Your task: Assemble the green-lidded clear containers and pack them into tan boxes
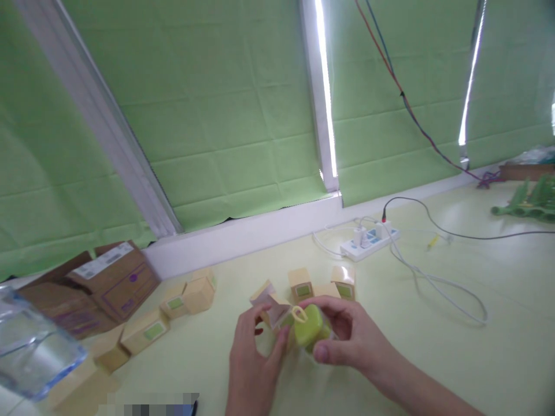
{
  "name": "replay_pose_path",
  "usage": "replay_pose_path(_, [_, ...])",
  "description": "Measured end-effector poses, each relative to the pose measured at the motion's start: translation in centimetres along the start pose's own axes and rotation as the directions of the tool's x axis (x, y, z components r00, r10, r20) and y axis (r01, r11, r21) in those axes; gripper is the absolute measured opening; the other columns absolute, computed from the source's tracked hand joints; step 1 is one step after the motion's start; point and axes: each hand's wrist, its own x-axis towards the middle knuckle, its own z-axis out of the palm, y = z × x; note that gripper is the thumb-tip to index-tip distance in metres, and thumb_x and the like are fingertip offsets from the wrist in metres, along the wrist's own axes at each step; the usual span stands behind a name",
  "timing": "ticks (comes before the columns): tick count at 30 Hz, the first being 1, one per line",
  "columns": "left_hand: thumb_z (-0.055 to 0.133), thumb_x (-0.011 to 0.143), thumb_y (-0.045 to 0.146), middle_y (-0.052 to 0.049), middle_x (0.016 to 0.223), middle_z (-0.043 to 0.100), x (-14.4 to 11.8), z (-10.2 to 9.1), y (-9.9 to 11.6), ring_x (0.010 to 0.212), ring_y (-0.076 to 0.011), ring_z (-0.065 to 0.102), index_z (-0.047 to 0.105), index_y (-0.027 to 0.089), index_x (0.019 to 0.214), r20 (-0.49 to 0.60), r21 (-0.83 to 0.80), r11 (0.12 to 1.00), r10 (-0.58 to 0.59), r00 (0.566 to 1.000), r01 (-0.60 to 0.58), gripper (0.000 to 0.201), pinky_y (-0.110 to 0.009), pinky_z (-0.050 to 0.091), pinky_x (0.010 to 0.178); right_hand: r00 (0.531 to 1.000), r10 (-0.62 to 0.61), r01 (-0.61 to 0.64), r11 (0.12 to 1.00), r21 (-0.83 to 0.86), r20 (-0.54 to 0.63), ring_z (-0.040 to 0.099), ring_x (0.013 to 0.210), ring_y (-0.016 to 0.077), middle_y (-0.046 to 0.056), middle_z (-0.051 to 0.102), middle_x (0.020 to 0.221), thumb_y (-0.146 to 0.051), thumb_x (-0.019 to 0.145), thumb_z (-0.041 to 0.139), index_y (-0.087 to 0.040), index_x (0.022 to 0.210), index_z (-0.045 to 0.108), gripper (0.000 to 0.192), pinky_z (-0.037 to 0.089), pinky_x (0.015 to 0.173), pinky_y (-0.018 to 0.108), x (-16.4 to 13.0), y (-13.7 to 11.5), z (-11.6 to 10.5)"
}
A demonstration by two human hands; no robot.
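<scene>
My right hand (347, 332) is closed around a small clear container with a green lid (308, 326). A pale yellow loop (299, 314) sticks up from the lid's left edge. My left hand (256, 355) pinches a small pale-yellow carton (277, 310), whose end flaps stand open. Carton and container are side by side between my hands, and I cannot tell whether they touch. Just behind my hands stand small yellow cartons with green labels, one at the middle (300, 283) and one further right (344, 281).
More yellow cartons (145, 331) form a row at the left. Beyond them lie a brown cardboard box (124, 277) and a clear plastic water bottle (34, 341). A white power strip (368, 244) with cables sits at the back right. Green plastic parts (526, 205) lie far right.
</scene>
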Motion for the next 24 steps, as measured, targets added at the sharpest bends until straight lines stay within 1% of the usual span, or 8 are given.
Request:
replay_pose_path(3, [0.074, 0.073, 0.015, -0.006, 0.107, 0.070, -0.7, 0.5, 1.0, 0.098, -0.0282, 0.066, 0.064, 0.025, 0.107, 0.080, -0.030, 0.996, 0.081, 0.993, -0.079, 0.037, -0.039, 0.054, 0.080, 0.995, 0.011, -0.016, 0.998, 0.054, 0.094, 0.071, 0.102, 0.0218, 0.006, 0.077, 0.110, -0.029, 0.052, 0.099, -0.023, 0.108, 0.075, 0.061, 0.055, 0.088, 0.028, -0.3, -0.1, 0.1])
replay_pose_path(7, [0.066, 0.080, 0.014, -0.005, 0.110, 0.069, -1.2, 0.9, 1.6, 0.101, -0.0256, 0.067, 0.063, 0.027, 0.108, 0.123, -0.068, 0.986, 0.160, 0.979, -0.152, 0.031, -0.037, 0.054, 0.083, 0.987, 0.026, -0.031, 0.999, 0.029, 0.161, 0.072, 0.103, 0.0209, 0.005, 0.077, 0.110, -0.025, 0.054, 0.098, -0.025, 0.109, 0.073, 0.060, 0.056, 0.088, 0.026, -0.7, -0.6, 0.5])
replay_pose_path(10, [0.070, 0.081, 0.021, -0.005, 0.115, 0.069, -1.2, 0.9, 1.8, 0.103, -0.0258, 0.067, 0.058, 0.027, 0.116, 0.145, -0.036, 0.984, 0.179, 0.973, -0.175, 0.037, -0.036, 0.054, 0.083, 0.995, -0.008, 0.009, 1.000, -0.010, 0.104, 0.072, 0.103, 0.0196, 0.004, 0.077, 0.109, -0.019, 0.061, 0.095, -0.027, 0.110, 0.070, 0.055, 0.057, 0.087, 0.025, -0.6, -1.1, 0.4])
replay_pose_path(16, [0.074, 0.079, 0.022, -0.002, 0.102, 0.070, -1.4, 1.2, 2.2, 0.088, -0.0228, 0.066, 0.055, 0.027, 0.108, 0.102, 0.055, 0.985, 0.158, 0.982, -0.165, 0.034, -0.033, 0.052, 0.074, 0.992, -0.072, 0.053, 0.982, -0.183, -0.100, 0.072, 0.102, 0.0177, 0.000, 0.074, 0.109, -0.020, 0.071, 0.089, -0.031, 0.112, 0.067, 0.048, 0.057, 0.087, 0.025, -0.2, -1.2, -0.6])
replay_pose_path(18, [0.074, 0.079, 0.023, -0.001, 0.099, 0.069, -1.6, 1.4, 2.6, 0.084, -0.0216, 0.065, 0.054, 0.027, 0.106, 0.087, 0.039, 0.984, 0.172, 0.981, -0.176, 0.034, -0.031, 0.051, 0.071, 0.988, -0.118, 0.076, 0.935, -0.347, -0.102, 0.068, 0.107, 0.0209, 0.002, 0.069, 0.118, -0.022, 0.073, 0.088, -0.032, 0.115, 0.067, 0.048, 0.058, 0.087, 0.029, -0.3, -1.2, -0.7])
replay_pose_path(20, [0.074, 0.079, 0.023, 0.001, 0.097, 0.069, -1.7, 1.6, 2.9, 0.080, -0.0201, 0.064, 0.055, 0.028, 0.106, 0.084, 0.011, 0.984, 0.179, 0.980, -0.180, 0.034, -0.030, 0.050, 0.070, 0.972, -0.210, 0.119, 0.826, -0.551, -0.105, 0.064, 0.110, 0.0239, 0.003, 0.064, 0.123, -0.024, 0.072, 0.087, -0.033, 0.115, 0.070, 0.048, 0.057, 0.083, 0.032, -0.4, -1.4, -0.8])
replay_pose_path(22, [0.075, 0.076, 0.020, 0.002, 0.095, 0.068, -2.0, 1.8, 3.2, 0.078, -0.0191, 0.062, 0.055, 0.029, 0.107, 0.086, -0.021, 0.987, 0.161, 0.983, -0.160, 0.038, -0.029, 0.049, 0.070, 0.948, -0.302, 0.144, 0.691, -0.708, -0.101, 0.061, 0.106, 0.0250, 0.004, 0.063, 0.116, -0.024, 0.070, 0.088, -0.035, 0.116, 0.071, 0.050, 0.054, 0.082, 0.035, -0.4, -1.6, -0.9])
replay_pose_path(24, [0.075, 0.072, 0.017, 0.003, 0.093, 0.066, -2.2, 2.0, 3.5, 0.077, -0.0184, 0.061, 0.056, 0.030, 0.107, 0.074, -0.072, 0.990, 0.130, 0.989, -0.125, 0.042, -0.029, 0.048, 0.070, 0.937, -0.339, 0.153, 0.618, -0.772, -0.086, 0.060, 0.101, 0.0250, 0.003, 0.064, 0.107, -0.024, 0.069, 0.088, -0.036, 0.118, 0.071, 0.053, 0.051, 0.086, 0.038, -0.3, -1.8, -1.1])
